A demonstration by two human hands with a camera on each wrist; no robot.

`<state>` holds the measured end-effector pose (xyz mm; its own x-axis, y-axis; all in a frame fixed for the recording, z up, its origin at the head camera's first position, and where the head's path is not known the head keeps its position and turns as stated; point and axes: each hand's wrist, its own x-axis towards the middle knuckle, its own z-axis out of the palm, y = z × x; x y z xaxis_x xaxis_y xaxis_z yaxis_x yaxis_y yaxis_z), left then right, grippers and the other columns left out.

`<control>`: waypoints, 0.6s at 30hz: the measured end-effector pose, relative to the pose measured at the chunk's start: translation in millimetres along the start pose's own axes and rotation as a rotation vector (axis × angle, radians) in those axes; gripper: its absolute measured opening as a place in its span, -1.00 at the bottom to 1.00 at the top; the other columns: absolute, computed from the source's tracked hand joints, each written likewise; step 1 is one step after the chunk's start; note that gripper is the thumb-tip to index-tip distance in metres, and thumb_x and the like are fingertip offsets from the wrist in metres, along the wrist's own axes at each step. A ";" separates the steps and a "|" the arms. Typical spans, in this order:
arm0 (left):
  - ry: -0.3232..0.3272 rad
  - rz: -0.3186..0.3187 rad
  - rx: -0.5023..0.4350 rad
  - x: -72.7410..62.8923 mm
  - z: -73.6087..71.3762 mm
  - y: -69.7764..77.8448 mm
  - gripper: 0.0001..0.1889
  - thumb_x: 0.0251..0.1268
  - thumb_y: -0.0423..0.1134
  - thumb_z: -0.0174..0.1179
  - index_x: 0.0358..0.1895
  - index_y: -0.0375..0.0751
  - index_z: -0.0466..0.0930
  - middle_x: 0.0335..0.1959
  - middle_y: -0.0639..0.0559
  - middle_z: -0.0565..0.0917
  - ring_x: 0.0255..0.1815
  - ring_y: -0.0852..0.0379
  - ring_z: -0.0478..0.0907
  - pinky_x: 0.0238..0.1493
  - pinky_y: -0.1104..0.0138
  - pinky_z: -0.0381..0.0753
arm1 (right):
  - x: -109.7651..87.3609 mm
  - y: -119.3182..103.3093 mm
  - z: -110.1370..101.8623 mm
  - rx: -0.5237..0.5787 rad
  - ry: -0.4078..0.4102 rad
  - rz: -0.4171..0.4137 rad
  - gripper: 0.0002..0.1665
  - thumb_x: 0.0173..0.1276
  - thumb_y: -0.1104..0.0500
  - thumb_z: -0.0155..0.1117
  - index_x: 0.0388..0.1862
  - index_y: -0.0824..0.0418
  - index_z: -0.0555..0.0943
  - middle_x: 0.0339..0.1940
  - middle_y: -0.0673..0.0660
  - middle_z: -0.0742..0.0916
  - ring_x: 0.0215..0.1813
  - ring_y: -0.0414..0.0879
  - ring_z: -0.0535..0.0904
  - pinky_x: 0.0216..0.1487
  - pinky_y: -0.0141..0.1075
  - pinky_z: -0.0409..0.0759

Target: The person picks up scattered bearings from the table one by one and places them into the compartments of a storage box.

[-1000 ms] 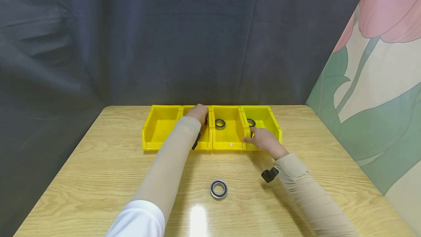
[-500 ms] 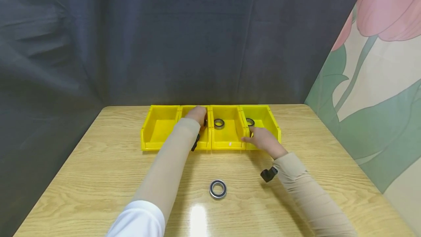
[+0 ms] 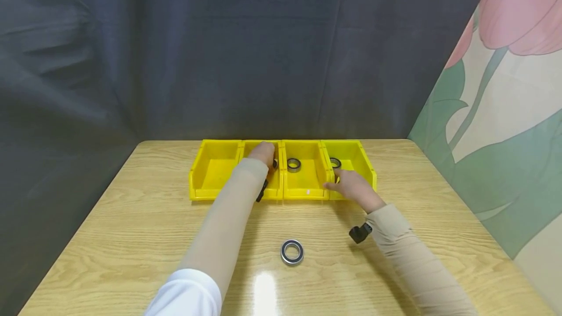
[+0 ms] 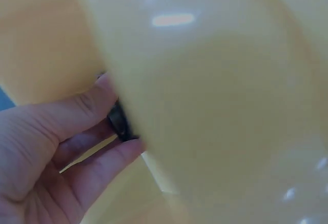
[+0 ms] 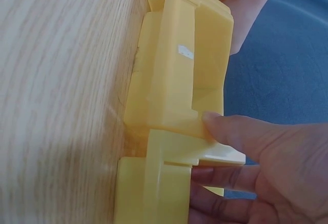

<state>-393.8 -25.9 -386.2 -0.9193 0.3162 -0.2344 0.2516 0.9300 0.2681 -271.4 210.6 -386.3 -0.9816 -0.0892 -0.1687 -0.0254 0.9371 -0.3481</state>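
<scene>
My left hand (image 3: 262,152) reaches into the second yellow bin from the left. In the left wrist view, its thumb and fingers pinch a dark ring bearing (image 4: 119,121) against the bin's side wall (image 4: 205,106). The right hand (image 3: 354,189) is at the front of the two right-hand bins. Seen from the right wrist, its thumb lies on the third bin (image 5: 174,80) and its fingers reach into the fourth bin (image 5: 166,188), gripping the adjoining walls between them. One bearing (image 3: 293,165) lies in the third bin, another bearing (image 3: 335,163) in the fourth, partly hidden by the right hand.
A larger-looking bearing (image 3: 291,252) lies flat on the wooden table (image 3: 131,238), in front of the bins. The leftmost bin (image 3: 219,169) stands beside the second. A dark curtain (image 3: 263,62) hangs behind the table, and a flower-patterned wall (image 3: 518,135) borders the right side.
My left hand has lowered very slightly in the second bin, and a bit more of its bearing shows. The right hand and the other bearings have stayed put.
</scene>
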 end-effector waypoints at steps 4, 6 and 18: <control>-0.025 0.017 -0.018 -3.2 -7.0 -1.1 -0.58 0.08 -0.28 0.43 0.06 -0.21 0.63 0.02 -0.06 0.65 -0.04 0.06 0.56 0.00 0.28 0.60 | 0.0 0.5 -0.2 0.012 0.004 -0.004 -0.54 0.35 -0.13 0.23 -0.09 0.25 0.54 -0.30 0.16 0.65 -0.27 0.00 0.48 -0.22 -0.17 0.47; -0.027 0.037 -0.025 -6.0 -13.0 -2.3 -0.61 0.08 -0.26 0.43 0.02 -0.21 0.65 -0.06 -0.05 0.65 -0.13 0.06 0.53 -0.11 0.28 0.58 | 0.7 0.8 -0.7 0.018 0.005 -0.005 -0.56 0.35 -0.12 0.24 -0.12 0.24 0.54 -0.33 0.14 0.64 -0.29 -0.01 0.47 -0.24 -0.19 0.46; 0.039 0.168 0.056 -34.8 -56.1 -3.4 -0.55 0.25 -0.11 0.30 0.21 -0.05 0.56 0.25 -0.02 0.53 0.21 -0.03 0.48 0.18 0.11 0.52 | 1.4 6.2 -3.5 0.008 0.007 -0.022 -0.56 0.35 -0.13 0.23 -0.15 0.25 0.54 -0.30 0.16 0.66 -0.28 0.00 0.50 -0.24 -0.17 0.49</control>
<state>-379.7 -50.6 -326.5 -0.8736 0.4615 -0.1544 0.4181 0.8741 0.2474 -273.6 217.5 -385.4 -0.9821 -0.1077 -0.1546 -0.0456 0.9320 -0.3595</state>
